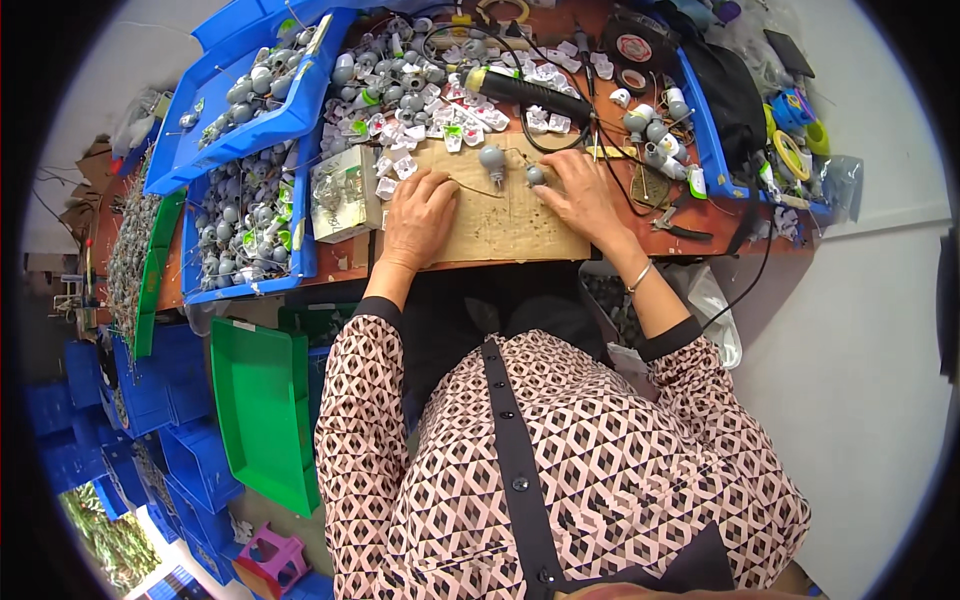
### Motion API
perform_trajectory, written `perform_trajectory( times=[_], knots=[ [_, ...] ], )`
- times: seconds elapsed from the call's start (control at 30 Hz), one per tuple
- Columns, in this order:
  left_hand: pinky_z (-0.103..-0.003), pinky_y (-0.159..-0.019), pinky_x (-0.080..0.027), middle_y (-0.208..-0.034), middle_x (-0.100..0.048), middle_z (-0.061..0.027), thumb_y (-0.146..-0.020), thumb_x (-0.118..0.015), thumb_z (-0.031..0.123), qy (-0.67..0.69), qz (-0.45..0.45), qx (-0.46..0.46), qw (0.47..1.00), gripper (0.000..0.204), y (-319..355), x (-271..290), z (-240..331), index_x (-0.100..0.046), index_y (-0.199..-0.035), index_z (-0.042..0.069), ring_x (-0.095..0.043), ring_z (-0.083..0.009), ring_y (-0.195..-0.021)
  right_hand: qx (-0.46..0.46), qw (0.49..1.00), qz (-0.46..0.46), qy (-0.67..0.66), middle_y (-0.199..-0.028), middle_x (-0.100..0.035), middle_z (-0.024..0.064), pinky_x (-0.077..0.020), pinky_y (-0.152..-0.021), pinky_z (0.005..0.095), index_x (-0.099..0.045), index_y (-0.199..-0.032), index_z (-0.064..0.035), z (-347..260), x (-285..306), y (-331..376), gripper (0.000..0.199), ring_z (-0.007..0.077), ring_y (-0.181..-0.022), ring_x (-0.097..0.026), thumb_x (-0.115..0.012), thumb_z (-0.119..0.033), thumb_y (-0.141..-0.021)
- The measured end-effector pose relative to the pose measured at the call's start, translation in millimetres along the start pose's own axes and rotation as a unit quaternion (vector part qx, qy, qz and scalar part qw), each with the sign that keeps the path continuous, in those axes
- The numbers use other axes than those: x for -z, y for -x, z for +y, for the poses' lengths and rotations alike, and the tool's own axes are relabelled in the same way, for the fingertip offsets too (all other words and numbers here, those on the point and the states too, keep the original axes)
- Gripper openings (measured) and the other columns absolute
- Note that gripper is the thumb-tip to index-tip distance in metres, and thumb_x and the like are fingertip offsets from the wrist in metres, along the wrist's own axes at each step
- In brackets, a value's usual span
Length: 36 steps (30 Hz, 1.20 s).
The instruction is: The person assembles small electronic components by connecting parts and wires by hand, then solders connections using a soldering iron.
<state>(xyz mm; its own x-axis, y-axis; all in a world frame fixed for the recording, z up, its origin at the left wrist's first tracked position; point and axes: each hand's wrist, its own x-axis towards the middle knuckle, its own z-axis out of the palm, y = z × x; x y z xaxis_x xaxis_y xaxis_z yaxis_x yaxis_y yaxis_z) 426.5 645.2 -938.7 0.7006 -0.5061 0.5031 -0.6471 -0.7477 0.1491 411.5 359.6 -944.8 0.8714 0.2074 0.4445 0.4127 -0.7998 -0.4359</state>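
My left hand (420, 215) rests on the left side of a brown cardboard sheet (490, 232), its fingers curled together. From its fingertips a thin brown wire (478, 189) runs out over the cardboard. At the sheet's right, my right hand (582, 196) pinches a small grey ball-shaped part (536, 176) between thumb and fingers. Between the hands, nearer the far edge of the cardboard, lies a larger grey round part (492, 157) with a narrow metal-looking tip pointing toward me. A thin wire appears to run between the two grey parts.
Blue bins (250, 230) of grey round parts stand at left, beside a small box (345, 195). Behind the cardboard lie heaped white plastic pieces (455, 125) and a black-handled tool (530, 95). Pliers (682, 228) lie at right. A green tray (262, 415) is below the table.
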Motion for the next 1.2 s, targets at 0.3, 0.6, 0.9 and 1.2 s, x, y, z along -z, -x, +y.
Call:
perform_trajectory(
  times=[0.3, 0.6, 0.9, 1.2],
  knots=[
    [-0.045, -0.100, -0.047, -0.127, -0.061, -0.0125, -0.090, -0.066, 0.018, 0.027, -0.018, -0.006, 0.999, 0.042, -19.8, -9.9, 0.7, -0.059, -0.129, 0.007, -0.057, -0.0332, -0.119, 0.328, 0.697, -0.127, -0.625, -0.096, -0.075, 0.0121, -0.0549, -0.072, 0.0346, -0.066, -0.119, -0.0268, -156.6, 202.7, 14.6, 0.026, 0.0189, -0.079, -0.066, -0.062, -0.011, -0.099],
    [-0.043, -0.100, -0.049, -0.129, -0.059, -0.0103, -0.087, -0.071, 0.024, 0.074, -0.035, -0.026, 0.996, 0.050, -58.8, -29.1, 24.8, -0.056, -0.134, 0.012, -0.057, -0.0324, -0.117, 0.326, 0.684, -0.097, -0.646, -0.090, -0.074, 0.0123, -0.0563, -0.071, 0.0331, -0.063, -0.119, -0.0257, -160.0, 208.0, 24.3, 0.033, 0.0199, -0.075, -0.064, -0.065, -0.005, -0.094],
    [-0.044, -0.099, -0.048, -0.128, -0.059, -0.0116, -0.086, -0.071, 0.023, 0.091, -0.029, -0.029, 0.995, 0.050, -54.1, -31.2, 28.9, -0.057, -0.133, 0.011, -0.057, -0.0323, -0.117, 0.139, 0.806, -0.068, -0.572, -0.086, -0.065, 0.0123, -0.0539, -0.071, 0.0373, -0.068, -0.102, -0.0034, -116.9, 172.4, 21.0, 0.010, 0.0267, -0.075, -0.066, -0.061, -0.007, -0.096],
    [-0.045, -0.103, -0.046, -0.129, -0.060, -0.0129, -0.085, -0.069, 0.020, 0.060, -0.064, -0.020, 0.996, 0.048, -17.0, 13.6, 0.2, -0.058, -0.131, 0.010, -0.056, -0.0337, -0.121, -0.012, 0.998, -0.050, 0.021, -0.112, -0.060, 0.0087, -0.0423, -0.092, 0.0426, -0.061, -0.126, -0.0113, -1.9, 24.2, 34.1, 0.045, 0.0279, -0.107, -0.056, -0.072, -0.030, -0.087]
  ],
)
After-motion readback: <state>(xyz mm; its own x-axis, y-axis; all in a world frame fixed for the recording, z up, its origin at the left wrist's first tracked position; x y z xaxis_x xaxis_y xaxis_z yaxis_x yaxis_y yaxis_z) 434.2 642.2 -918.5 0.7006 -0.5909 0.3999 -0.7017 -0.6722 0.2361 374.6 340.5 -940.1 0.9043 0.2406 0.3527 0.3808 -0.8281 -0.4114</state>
